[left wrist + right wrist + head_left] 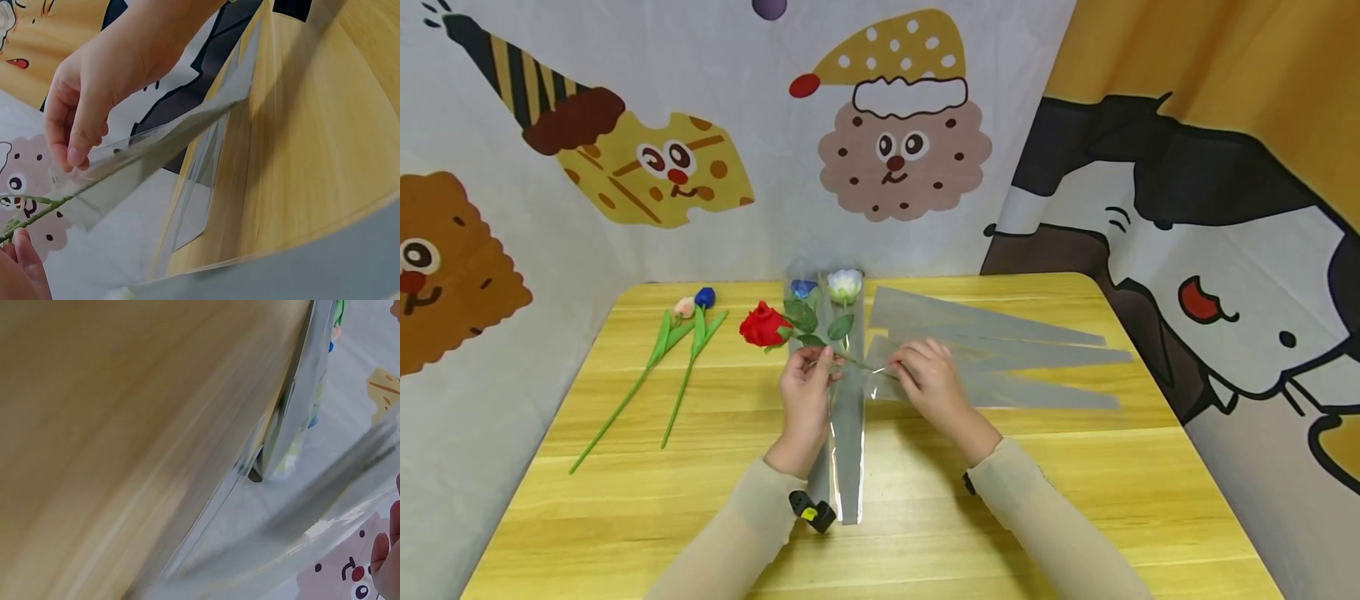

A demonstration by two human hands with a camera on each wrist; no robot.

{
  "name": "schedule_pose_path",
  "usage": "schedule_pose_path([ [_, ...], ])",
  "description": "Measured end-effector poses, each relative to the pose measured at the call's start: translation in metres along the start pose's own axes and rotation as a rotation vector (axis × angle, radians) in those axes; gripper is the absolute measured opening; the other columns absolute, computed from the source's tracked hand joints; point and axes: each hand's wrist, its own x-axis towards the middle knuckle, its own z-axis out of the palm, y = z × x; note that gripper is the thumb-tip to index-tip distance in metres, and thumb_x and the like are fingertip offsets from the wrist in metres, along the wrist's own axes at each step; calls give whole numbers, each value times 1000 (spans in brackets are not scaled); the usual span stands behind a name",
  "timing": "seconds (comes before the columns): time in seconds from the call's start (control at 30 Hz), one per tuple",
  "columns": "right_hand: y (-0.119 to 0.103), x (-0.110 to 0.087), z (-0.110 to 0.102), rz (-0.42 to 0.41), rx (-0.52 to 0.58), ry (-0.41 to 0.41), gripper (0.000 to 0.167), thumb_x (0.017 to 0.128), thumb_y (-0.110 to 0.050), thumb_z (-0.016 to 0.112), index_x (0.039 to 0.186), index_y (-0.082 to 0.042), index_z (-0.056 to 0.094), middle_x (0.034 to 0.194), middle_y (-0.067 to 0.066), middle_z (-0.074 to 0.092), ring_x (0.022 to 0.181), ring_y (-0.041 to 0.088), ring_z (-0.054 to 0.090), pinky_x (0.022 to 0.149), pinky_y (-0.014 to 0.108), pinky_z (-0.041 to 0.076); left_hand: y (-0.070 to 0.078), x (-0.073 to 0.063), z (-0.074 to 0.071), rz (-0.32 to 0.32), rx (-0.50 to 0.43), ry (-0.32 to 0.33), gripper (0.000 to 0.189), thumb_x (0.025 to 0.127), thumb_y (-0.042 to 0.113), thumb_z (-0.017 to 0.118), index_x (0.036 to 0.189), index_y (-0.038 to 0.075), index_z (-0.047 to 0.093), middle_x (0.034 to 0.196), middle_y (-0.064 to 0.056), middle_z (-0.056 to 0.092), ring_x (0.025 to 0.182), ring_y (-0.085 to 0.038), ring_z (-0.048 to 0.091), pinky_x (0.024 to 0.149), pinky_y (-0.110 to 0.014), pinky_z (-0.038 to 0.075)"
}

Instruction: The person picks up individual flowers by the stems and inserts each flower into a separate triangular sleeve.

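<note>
My left hand (805,383) grips the green stem of a red rose (763,323), whose bloom points to the left in the head view. Opposite it, my right hand (928,379) pinches the wide mouth of a clear and grey flower sleeve (156,150) between thumb and fingers. In the left wrist view the lower stem (44,214) runs into that mouth. Only fingertips of the right hand (387,559) show at the edge of the right wrist view. Leaves of the rose overlap two wrapped flowers behind it.
Beside each other lie a sleeved blue flower (803,288) and a sleeved white-blue rose (845,286). More flat grey sleeves (985,312) lie at the right. A pink tulip (684,307) and a blue tulip (704,297) rest on the wooden table (970,533) at the left.
</note>
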Motion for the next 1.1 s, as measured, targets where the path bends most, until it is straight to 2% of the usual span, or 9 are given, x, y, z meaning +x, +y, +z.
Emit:
schedule_pose_path([
  [0.2,-2,1,3,2,3,-5,5,85,-11,68,90,-13,69,94,-2,68,90,18,57,77,35,43,0,-3,3,-27,-14,6,12,90,0,60,86,7,51,81,0,59,67,-8,66,60,-18,52],
  [0.4,-2,3,3,-6,15,10,4,85,-10,68,89,-12,69,93,-1,68,90,19,57,78,36,43,-2,-4,5,-12,-37,3,14,88,-7,59,90,3,51,81,-1,59,65,-10,66,58,-18,52],
  [0.57,-1,2,1,10,34,32,5,84,-9,68,88,-12,69,94,0,68,91,20,57,79,37,44,-4,-5,5,-14,-25,-4,15,87,-5,61,93,2,50,83,-2,59,66,-11,67,58,-19,53],
  [0.8,1,2,0,16,10,23,7,84,-9,68,89,-13,69,94,-1,69,92,19,57,80,36,44,-5,-7,5,7,-28,-31,16,90,-3,59,91,8,48,85,-2,57,67,-11,68,59,-20,54],
  [0.9,1,2,0,21,9,18,7,85,-8,67,90,-13,70,94,-2,68,92,19,57,80,36,44,-4,-7,5,3,-30,-41,16,90,-4,57,88,9,48,82,-1,58,66,-12,68,59,-21,54],
  [1.1,0,1,0,28,19,22,7,84,-9,68,89,-13,69,93,-2,68,91,19,57,80,36,44,-2,-7,4,-18,-6,-56,12,93,-2,45,85,6,50,75,-3,63,67,-14,68,61,-23,55],
])
